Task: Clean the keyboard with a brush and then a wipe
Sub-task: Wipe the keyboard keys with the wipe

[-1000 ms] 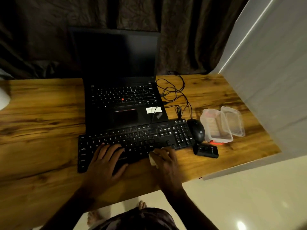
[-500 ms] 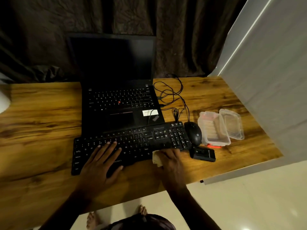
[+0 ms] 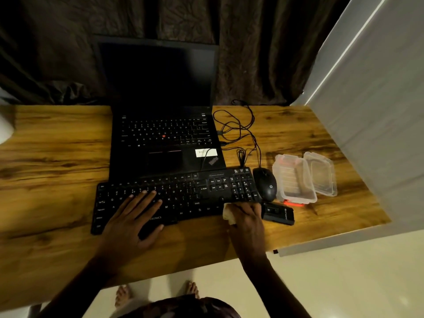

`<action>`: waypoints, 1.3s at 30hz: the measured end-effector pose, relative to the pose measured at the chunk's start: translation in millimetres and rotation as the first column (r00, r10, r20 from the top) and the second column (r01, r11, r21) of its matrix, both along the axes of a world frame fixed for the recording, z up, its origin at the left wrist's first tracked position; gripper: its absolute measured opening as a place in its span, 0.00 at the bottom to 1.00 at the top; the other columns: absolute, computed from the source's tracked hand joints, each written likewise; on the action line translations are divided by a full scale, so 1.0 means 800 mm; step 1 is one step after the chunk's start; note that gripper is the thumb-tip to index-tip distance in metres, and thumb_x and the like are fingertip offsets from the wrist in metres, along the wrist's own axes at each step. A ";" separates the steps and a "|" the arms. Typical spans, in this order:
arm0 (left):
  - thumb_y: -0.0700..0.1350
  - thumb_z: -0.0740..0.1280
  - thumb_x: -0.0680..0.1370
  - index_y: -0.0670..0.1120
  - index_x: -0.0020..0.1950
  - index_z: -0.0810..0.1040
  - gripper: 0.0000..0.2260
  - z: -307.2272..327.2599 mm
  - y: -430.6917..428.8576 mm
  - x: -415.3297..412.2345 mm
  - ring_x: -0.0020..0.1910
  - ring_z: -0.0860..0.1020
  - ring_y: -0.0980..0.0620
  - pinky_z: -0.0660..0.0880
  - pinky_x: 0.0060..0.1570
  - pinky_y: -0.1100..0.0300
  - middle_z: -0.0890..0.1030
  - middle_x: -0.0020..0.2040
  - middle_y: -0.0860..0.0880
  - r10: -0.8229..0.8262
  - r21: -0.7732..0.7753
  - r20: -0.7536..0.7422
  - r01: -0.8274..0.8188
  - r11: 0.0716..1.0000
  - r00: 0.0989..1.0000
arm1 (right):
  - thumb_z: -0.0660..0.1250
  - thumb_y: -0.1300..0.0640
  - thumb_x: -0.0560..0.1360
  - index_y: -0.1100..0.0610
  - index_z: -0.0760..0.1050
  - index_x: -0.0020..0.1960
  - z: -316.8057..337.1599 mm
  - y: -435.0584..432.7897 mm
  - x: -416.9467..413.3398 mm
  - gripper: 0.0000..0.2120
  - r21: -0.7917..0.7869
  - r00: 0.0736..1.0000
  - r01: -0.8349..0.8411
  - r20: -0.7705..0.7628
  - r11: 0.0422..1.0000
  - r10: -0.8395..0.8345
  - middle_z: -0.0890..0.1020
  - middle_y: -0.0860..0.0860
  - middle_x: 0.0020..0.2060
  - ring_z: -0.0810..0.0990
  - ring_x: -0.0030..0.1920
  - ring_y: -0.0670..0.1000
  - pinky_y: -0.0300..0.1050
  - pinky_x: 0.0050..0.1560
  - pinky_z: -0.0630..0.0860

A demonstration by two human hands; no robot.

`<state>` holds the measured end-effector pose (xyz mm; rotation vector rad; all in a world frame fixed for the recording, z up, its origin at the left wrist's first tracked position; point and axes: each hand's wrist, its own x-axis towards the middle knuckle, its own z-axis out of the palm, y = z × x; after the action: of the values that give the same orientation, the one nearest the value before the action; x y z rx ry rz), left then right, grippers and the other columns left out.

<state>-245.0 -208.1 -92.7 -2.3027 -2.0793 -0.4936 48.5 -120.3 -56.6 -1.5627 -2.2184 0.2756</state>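
Observation:
A black external keyboard (image 3: 183, 193) lies on the wooden desk (image 3: 52, 175) in front of an open laptop (image 3: 163, 134). My left hand (image 3: 133, 223) rests flat on the keyboard's left half with fingers spread. My right hand (image 3: 246, 216) holds a pale wipe (image 3: 228, 213) against the keyboard's front right edge, below the number pad. The fingers cover most of the wipe. No brush is visible.
A black mouse (image 3: 266, 183) sits right of the keyboard, its cables (image 3: 241, 129) looping behind. A clear open plastic box (image 3: 302, 177) and a small black device (image 3: 278, 213) lie at the right. The desk's front edge is near my arms; a dark curtain hangs behind.
My right hand has slid the wipe rightward along the keyboard's front edge, from below the middle keys to under the number pad. My left hand has stayed on the left half.

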 end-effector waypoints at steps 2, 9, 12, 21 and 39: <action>0.63 0.57 0.79 0.47 0.74 0.70 0.29 0.000 0.000 0.000 0.78 0.61 0.48 0.61 0.74 0.42 0.65 0.78 0.47 -0.004 0.012 0.005 0.004 1.000 1.000 | 0.76 0.71 0.58 0.56 0.81 0.53 0.002 -0.001 -0.006 0.25 0.026 1.000 -0.010 0.015 1.000 0.009 0.82 0.52 0.52 0.71 0.53 0.56 0.42 0.42 0.73; 0.63 0.57 0.79 0.47 0.74 0.70 0.29 -0.001 0.000 0.001 0.78 0.61 0.47 0.59 0.74 0.43 0.65 0.77 0.46 -0.011 0.036 0.005 0.010 0.999 1.000 | 0.76 0.70 0.60 0.55 0.82 0.54 0.006 0.004 0.001 0.24 0.004 0.996 -0.076 0.053 0.997 0.075 0.81 0.51 0.54 0.73 0.54 0.56 0.40 0.43 0.72; 0.63 0.57 0.79 0.47 0.74 0.70 0.29 -0.002 0.000 0.001 0.78 0.61 0.47 0.59 0.74 0.42 0.65 0.77 0.46 -0.011 0.035 0.007 0.011 0.999 1.000 | 0.76 0.72 0.59 0.54 0.82 0.53 0.007 0.007 0.004 0.25 -0.017 0.999 -0.012 0.043 1.000 0.013 0.82 0.50 0.53 0.72 0.53 0.54 0.37 0.41 0.72; 0.63 0.58 0.78 0.47 0.73 0.71 0.29 0.000 0.000 0.003 0.77 0.63 0.48 0.60 0.74 0.43 0.67 0.76 0.46 -0.001 0.058 0.012 0.000 0.998 1.000 | 0.76 0.64 0.62 0.53 0.81 0.56 0.006 0.005 0.001 0.23 -0.049 0.992 -0.089 0.081 0.995 0.093 0.80 0.50 0.56 0.70 0.56 0.54 0.45 0.47 0.78; 0.64 0.58 0.78 0.48 0.73 0.72 0.29 -0.006 0.002 -0.001 0.76 0.63 0.48 0.59 0.74 0.44 0.68 0.76 0.46 -0.006 0.055 0.006 0.006 0.998 1.000 | 0.82 0.62 0.58 0.53 0.83 0.50 0.021 0.006 -0.032 0.21 -0.019 0.990 -0.049 0.131 0.999 0.051 0.82 0.52 0.49 0.78 0.50 0.55 0.41 0.42 0.77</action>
<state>-246.1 -206.5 -97.4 -2.2809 -2.0349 -0.5524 22.8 -115.2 -40.1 -1.5766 -2.3630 0.2102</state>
